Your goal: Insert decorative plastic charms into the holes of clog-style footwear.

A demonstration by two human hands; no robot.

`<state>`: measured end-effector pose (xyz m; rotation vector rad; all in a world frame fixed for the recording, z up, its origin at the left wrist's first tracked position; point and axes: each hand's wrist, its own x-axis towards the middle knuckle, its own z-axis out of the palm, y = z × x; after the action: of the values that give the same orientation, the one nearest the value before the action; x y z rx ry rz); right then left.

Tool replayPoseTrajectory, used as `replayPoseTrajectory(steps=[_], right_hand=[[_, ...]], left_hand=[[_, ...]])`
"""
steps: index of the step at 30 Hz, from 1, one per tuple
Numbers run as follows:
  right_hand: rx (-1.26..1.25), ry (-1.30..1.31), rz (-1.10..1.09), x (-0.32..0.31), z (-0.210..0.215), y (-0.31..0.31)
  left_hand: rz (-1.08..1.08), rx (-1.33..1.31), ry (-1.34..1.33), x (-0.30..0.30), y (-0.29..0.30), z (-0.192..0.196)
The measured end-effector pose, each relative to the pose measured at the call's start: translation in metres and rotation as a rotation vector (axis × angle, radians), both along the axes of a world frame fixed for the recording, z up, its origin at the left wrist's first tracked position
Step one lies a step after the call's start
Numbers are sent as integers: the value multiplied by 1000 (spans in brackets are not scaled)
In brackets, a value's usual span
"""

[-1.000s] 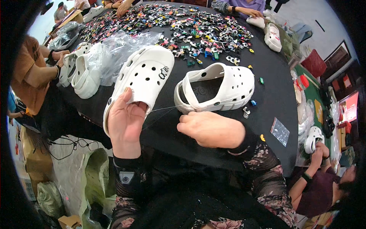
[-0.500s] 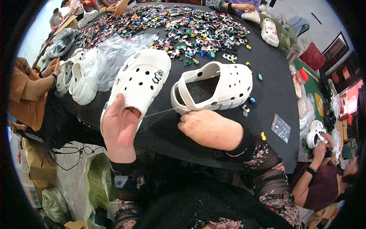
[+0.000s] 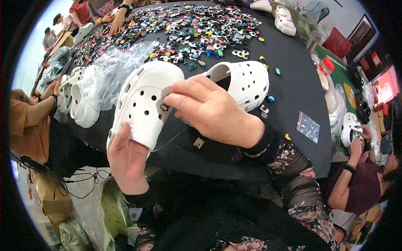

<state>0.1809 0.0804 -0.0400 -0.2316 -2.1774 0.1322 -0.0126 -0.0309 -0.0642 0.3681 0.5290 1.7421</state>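
Note:
My left hand [image 3: 130, 165] grips a white foam clog [image 3: 140, 94] at its opening, with the fingers inside and the thumb on the outside. Over the clog's toe part, my right hand [image 3: 215, 108] is closed in a pinch on a small black-and-white shoe charm [image 3: 164, 107], mostly covered by the fingers. A thin thread [image 3: 173, 137] runs from the clog's opening up toward my right hand; its far end is hidden. Behind that hand lies a second white clog [image 3: 247, 85], its strap part hidden.
Loose shoe charms [image 3: 201, 31] are heaped across the far side of the black table. More white clogs [image 3: 86, 98] stand at left beside clear plastic bags [image 3: 121, 62]. A small zip bag [image 3: 308, 126] and a brown square piece [image 3: 198, 143] lie nearby. People work at both sides.
My right hand has risen from beside the second clog to the charm on the held clog. The brown square piece now shows on the table. The thread hangs slacker.

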Motion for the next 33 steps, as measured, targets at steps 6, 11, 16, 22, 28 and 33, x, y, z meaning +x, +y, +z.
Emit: replayPoseTrajectory(steps=[6,11,16,22,28,33], right_hand=[[154,-12,-15,1,-2,-4],[244,-30,3,-1,-5,-5],[249,19,-32,-5,-12,-6],[200,38,-89,-6,-15,-14],[212,33,-116,-6,-18,-15],[267,67,-107,-9,-19,-11]], left_hand=[[-57,30,-100,-6,-15,-9],[28,19,135,-11,-27,-15],[48,-55,181,-14,-27,-16],[119,-180,257,-12,-27,-13],[121,-229,319,-12,-26,-11],[145,-232,293,-14,-26,-13]])
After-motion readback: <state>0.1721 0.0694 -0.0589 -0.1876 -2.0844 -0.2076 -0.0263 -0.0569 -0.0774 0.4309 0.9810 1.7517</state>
